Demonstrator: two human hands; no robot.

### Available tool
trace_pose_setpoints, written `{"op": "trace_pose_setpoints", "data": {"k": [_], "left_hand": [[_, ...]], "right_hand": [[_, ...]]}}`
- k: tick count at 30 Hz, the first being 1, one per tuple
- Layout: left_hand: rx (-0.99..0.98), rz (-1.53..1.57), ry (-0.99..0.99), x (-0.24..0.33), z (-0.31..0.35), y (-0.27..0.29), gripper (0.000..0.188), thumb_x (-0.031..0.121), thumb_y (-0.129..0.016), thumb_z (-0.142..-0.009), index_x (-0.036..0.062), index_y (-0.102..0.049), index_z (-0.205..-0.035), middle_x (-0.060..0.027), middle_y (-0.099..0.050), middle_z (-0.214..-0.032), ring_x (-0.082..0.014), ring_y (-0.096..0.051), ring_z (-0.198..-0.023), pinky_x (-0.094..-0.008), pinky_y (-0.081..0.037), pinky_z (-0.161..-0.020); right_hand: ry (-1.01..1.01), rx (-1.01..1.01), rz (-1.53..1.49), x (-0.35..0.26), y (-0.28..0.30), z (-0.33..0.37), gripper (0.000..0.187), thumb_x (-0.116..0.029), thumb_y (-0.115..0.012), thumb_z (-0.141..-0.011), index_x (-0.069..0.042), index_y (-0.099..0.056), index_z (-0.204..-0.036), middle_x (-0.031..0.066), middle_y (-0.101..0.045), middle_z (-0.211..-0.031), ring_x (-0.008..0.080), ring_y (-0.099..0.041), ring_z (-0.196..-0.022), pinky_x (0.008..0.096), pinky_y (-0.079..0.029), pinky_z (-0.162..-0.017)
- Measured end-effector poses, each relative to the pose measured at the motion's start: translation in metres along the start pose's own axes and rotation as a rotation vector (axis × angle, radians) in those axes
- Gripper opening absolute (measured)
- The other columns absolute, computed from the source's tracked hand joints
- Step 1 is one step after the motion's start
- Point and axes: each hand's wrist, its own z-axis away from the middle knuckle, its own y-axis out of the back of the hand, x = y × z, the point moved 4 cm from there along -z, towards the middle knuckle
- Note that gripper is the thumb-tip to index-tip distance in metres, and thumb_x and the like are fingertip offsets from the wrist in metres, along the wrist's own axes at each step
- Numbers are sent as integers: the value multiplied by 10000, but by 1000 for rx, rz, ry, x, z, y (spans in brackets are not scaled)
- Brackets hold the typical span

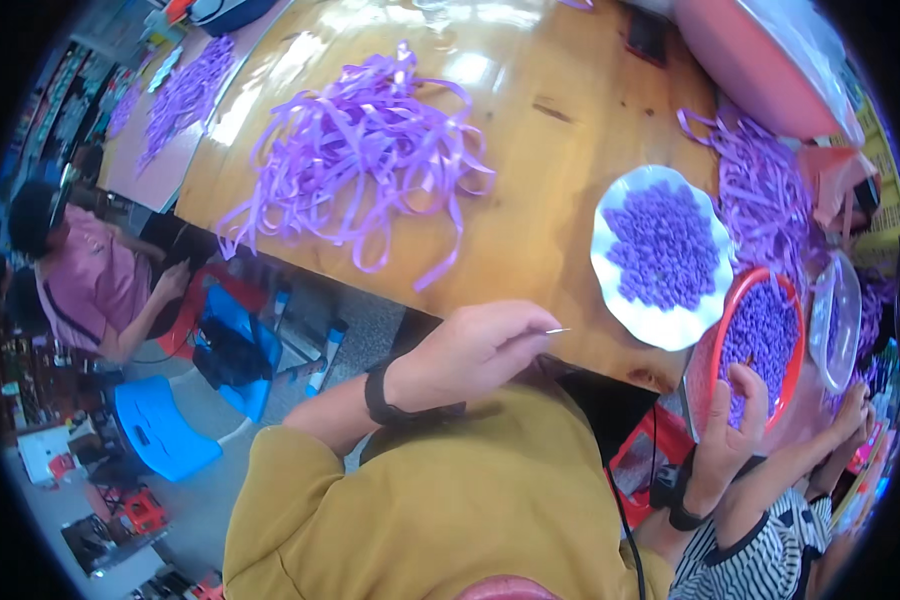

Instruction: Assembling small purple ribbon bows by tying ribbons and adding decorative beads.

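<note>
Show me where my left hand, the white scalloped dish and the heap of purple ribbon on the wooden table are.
Left hand (475, 345): head view, back of the hand.
White scalloped dish (658, 328): head view, near rim.
Heap of purple ribbon (355, 165): head view, middle of the heap.

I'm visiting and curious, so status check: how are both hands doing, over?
Left hand: pinching thin needle-like piece. Right hand: fingers at red-rimmed bowl of purple pieces, grip unclear. White scalloped dish close beside bowl.

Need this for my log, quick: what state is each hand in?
Left hand: closed, pinching a thin needle-like piece.
Right hand: curled at the red basin; open or holding cannot be told.
</note>
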Motion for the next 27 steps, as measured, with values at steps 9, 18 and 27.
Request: {"op": "trace_pose_setpoints", "data": {"k": [9, 18, 27], "left_hand": [[637, -543, 224, -21, 41, 141, 158, 126, -541, -885, 13, -592, -983, -23, -592, -841, -99, -547, -787, -237, -436, -707], [657, -1123, 597, -102, 99, 302, 190, 148, -505, -843, -23, -571, -895, -181, -588, -888, -302, -570, -868, -360, -447, -751], [380, -595, 275, -94, -43, 220, 277, 92, -463, -862, 8, -540, -1115, -139, -624, -941, -234, -592, -810, -353, -467, -699]], "right_hand": [[34, -168, 382, 37, 1, 5, 291, -172, -469, -919, 60, -560, -1070, 191, -578, -1077, 319, -521, -1013, 378, -374, -915], [90, -181, 233, 61, 3, -5, 172, -7, -490, -837, 49, -570, -980, 161, -587, -966, 293, -548, -943, 343, -406, -868], [63, -157, 172, 54, 5, -10, 102, 51, -522, -794, 42, -566, -886, 145, -577, -863, 284, -561, -830, 348, -436, -770]]}}
